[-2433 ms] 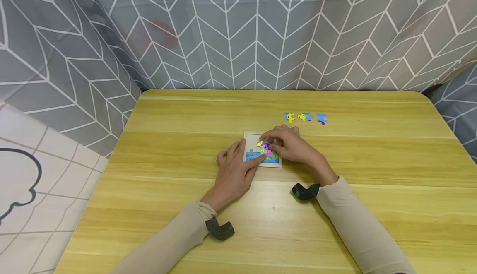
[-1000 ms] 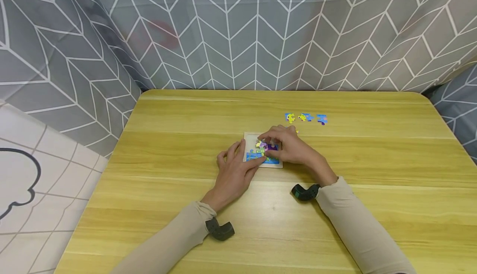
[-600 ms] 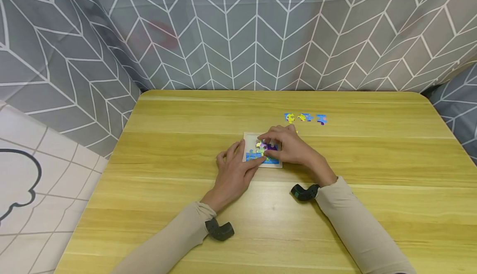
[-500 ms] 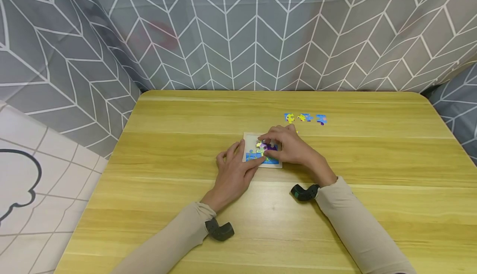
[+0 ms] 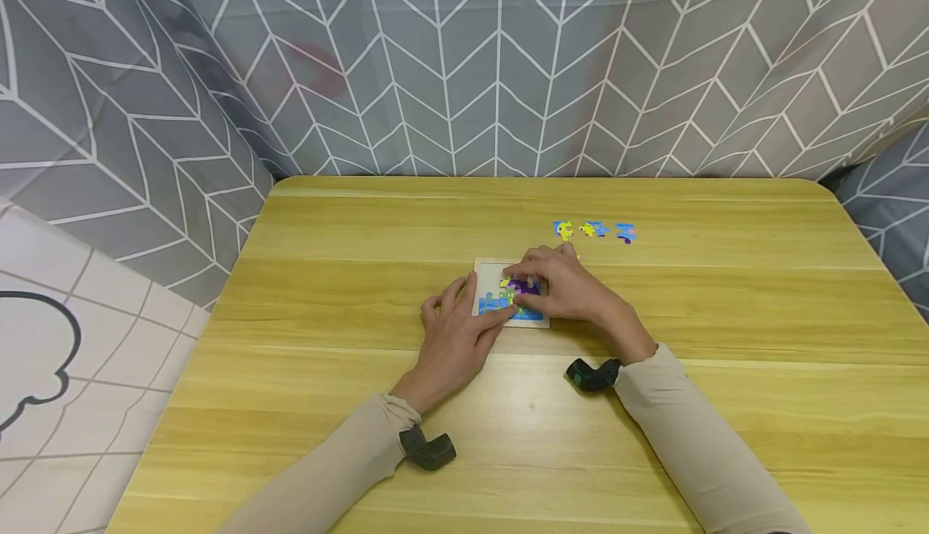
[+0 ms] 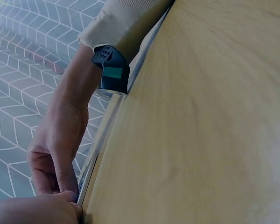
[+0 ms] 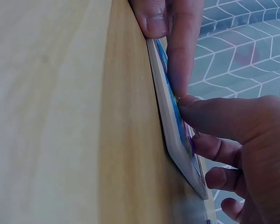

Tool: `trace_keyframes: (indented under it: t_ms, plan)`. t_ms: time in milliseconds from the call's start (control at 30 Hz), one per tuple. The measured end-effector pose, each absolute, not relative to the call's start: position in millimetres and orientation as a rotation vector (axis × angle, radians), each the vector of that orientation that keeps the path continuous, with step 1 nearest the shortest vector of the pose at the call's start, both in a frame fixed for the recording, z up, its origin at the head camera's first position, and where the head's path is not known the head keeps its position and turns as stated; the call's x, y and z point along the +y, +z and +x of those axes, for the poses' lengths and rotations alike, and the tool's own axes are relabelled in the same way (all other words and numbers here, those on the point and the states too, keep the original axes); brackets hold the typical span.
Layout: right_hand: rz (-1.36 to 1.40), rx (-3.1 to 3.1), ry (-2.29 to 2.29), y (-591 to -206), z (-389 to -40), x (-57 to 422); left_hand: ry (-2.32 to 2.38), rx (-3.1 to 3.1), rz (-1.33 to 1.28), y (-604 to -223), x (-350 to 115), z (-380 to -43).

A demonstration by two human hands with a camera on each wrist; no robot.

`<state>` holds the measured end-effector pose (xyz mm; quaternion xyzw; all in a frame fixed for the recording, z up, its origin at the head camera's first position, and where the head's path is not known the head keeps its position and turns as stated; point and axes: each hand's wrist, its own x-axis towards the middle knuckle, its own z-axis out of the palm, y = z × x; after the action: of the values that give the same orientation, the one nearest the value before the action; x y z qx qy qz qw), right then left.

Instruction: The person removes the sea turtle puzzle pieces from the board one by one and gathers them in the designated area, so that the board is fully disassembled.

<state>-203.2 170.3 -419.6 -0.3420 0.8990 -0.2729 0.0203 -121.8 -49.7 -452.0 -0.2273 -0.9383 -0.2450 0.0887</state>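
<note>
A small square jigsaw puzzle board (image 5: 488, 264) with a pale rim lies on the table; colourful pieces fill its lower and middle parts. My left hand (image 5: 456, 344) rests at the board's left side, its fingers extended and one laid across the pieces. Over the right half, my right hand (image 5: 576, 285) pinches a purple puzzle piece (image 5: 523, 285) between thumb and index finger, low against the board. In the right wrist view, the right thumb touches close to an extended left finger (image 7: 182, 51). Part of the picture is hidden beneath both hands.
Several loose puzzle pieces lie beyond the board, among them a yellow-and-blue one (image 5: 564, 230) and a blue-and-pink one (image 5: 626, 232). A yellow bit (image 5: 578, 257) peeks out behind the right hand. A patterned grey curtain (image 5: 464, 66) hangs behind the wooden table (image 5: 726, 276).
The purple piece under my right fingers has shifted slightly and its glare has gone, so it looks flatter. My left hand has stayed in place. A yellow bit has come into sight behind my right hand.
</note>
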Motion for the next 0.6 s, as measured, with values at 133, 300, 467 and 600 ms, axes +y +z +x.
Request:
trace_keyframes:
  t_ms: [133, 300, 467, 600]
  plan:
    - [-1.089, 2.826, -0.791, -419.1, -203.2, 170.0, -0.730, -2.794, -0.678, -452.4, -50.2, -121.4]
    - [-1.119, 2.856, -0.757, -418.4, -203.3, 170.0, -0.725, -2.787, -0.682, -452.7, -50.5, -121.2]
    - [-1.135, 2.866, -0.761, -418.8, -203.6, 170.1, -0.717, -2.785, -0.688, -452.4, -50.4, -121.3]
    - [-1.176, 2.892, -0.739, -419.5, -203.9, 169.5, -0.715, -2.786, -0.688, -452.1, -50.3, -121.5]
